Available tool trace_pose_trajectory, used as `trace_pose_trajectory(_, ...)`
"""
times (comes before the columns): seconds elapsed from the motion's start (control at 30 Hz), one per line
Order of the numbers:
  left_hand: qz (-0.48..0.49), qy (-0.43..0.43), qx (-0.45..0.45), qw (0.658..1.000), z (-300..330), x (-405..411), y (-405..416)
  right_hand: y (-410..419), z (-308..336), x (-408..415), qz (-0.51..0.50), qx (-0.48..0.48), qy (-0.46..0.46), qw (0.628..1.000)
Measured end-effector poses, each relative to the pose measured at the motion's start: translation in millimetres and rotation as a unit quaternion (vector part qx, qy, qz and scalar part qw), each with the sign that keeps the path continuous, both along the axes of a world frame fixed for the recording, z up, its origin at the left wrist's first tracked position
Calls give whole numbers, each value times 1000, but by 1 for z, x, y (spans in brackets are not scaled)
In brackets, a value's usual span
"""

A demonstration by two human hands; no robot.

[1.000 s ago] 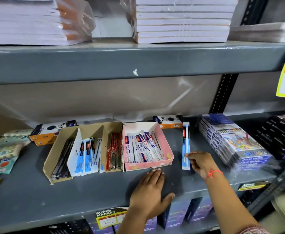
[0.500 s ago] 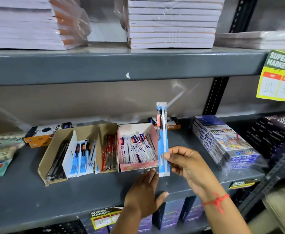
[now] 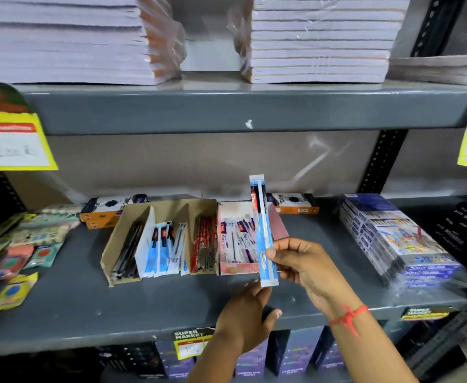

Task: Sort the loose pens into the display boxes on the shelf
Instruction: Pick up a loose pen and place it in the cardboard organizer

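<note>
Pen (image 3: 264, 233) in a slim blue-and-white plastic sleeve stands upright in the air before the pink box (image 3: 233, 268), pinched low by the right hand (image 3: 307, 265); it looks light, glossy and likely slippery, best gripped mid-length. Left hand (image 3: 247, 316) rests flat and empty on the grey metal shelf (image 3: 61, 308). Farther back, cardboard boxes (image 3: 132, 236) hold similar sleeved pens
</note>
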State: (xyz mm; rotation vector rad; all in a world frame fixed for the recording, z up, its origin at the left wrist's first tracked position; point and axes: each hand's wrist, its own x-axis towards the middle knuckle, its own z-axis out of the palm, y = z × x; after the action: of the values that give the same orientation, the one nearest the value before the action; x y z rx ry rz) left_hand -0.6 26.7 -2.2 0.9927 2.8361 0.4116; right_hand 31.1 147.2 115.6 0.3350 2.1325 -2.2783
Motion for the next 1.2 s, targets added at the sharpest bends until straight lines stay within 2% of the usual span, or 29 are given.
trace_pose_trajectory(0.13, 29, 53, 39, 997, -15, 1, -44, -38, -11, -23, 27, 12, -11, 1000)
trace_pose_trajectory(0.2, 75, 53, 31, 995, -16, 1, -72, -64, -21, -35, 41, 28, -12, 999)
trace_pose_trajectory(0.33, 162, 90, 30, 982, -14, 2, -125, -121, -47, -57, 72, 88, -3, 993)
trace_pose_trajectory(0.43, 209, 102, 80, 969, -20, 3, -158, -156, -63, -69, 82, 154, 4, 985)
trace_pose_trajectory(0.53, 245, 125, 65, 959, -28, 0, -185, -178, -75, -82, 66, 171, -13, 983)
trace_pose_trajectory(0.67, 294, 173, 47, 939, -32, -9, -215, -195, -79, -99, 52, 239, -27, 969)
trace_pose_trajectory(0.8, 296, 219, 60, 928, -41, -17, -224, -204, -78, -116, 59, 300, -16, 952)
trace_pose_trajectory(1.03, 291, 223, 88, 926, -47, -22, -226, -209, -77, -146, 83, 407, -24, 909)
trace_pose_trajectory(1.2, 285, 232, 95, 925, -49, -24, -227, -213, -84, -159, 87, 434, -34, 896)
